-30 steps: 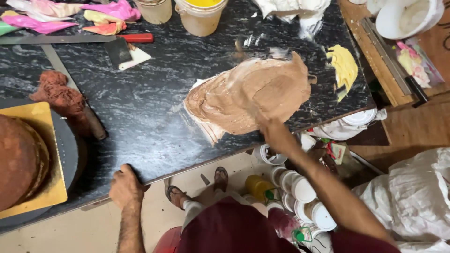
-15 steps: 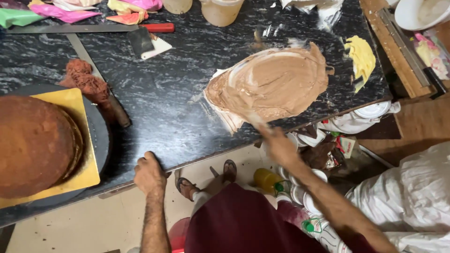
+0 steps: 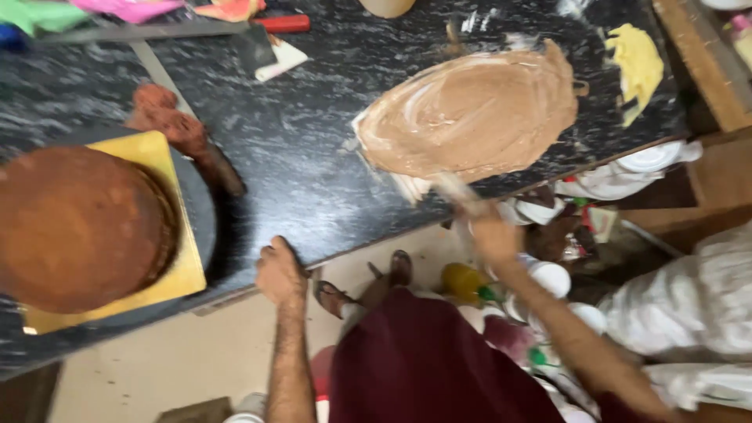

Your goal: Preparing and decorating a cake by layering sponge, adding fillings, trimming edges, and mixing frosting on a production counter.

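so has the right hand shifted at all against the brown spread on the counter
Yes. The right hand has drawn back off the brown spread, from over it to below the counter edge, holding a tool handle.

On the counter [image 3: 313, 180], the cake [image 3: 74, 227] sits on a board [image 3: 176, 270] at nine o'clock. The spread of icing [image 3: 470, 113] lies at two o'clock. The left hand [image 3: 280, 274] rests on the counter's near edge, between them. The right hand [image 3: 493, 235] is just below the icing.
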